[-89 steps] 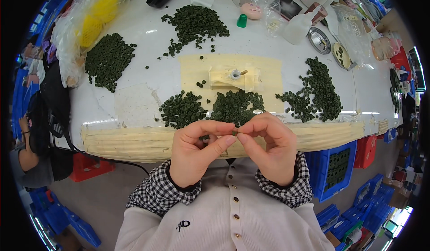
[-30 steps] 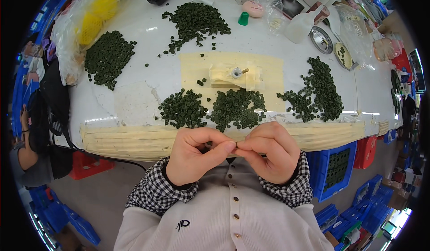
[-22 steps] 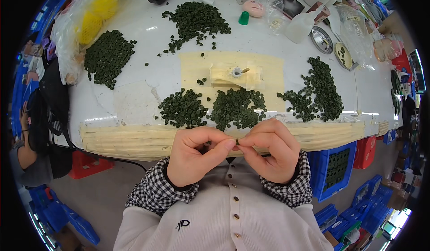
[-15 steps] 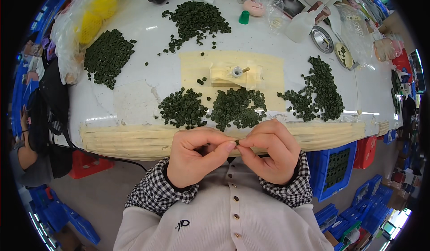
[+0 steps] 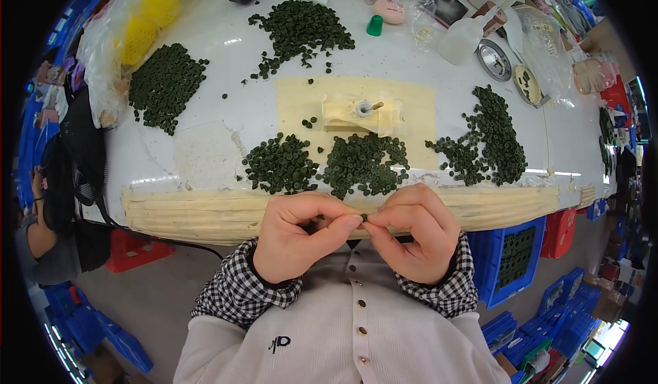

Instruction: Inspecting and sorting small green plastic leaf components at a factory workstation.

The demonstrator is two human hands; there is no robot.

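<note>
My left hand (image 5: 301, 237) and my right hand (image 5: 415, 232) meet over the table's near edge, thumbs and forefingers pinched together. Between their fingertips sits one small dark green round part (image 5: 364, 217), mostly covered by the fingers. Another dark bit shows inside the curl of my left hand. Just beyond the hands lie two heaps of similar parts, a left heap (image 5: 281, 165) and a middle heap (image 5: 363, 163); many pieces look ring-shaped. Behind them a small fixture (image 5: 362, 110) with a thin upright pin is taped to the table.
More green heaps lie at the far left (image 5: 166, 88), far middle (image 5: 301, 31) and right (image 5: 495, 137). Round tins (image 5: 493, 60), a green cap (image 5: 374, 26) and plastic bags crowd the back. Tan padding (image 5: 192, 216) lines the near edge. A blue crate (image 5: 510, 261) stands below right.
Both hands stay almost in place, still pinching the small green part. The left fingers have shifted slightly, and the dark bit inside that hand shows a little more.
</note>
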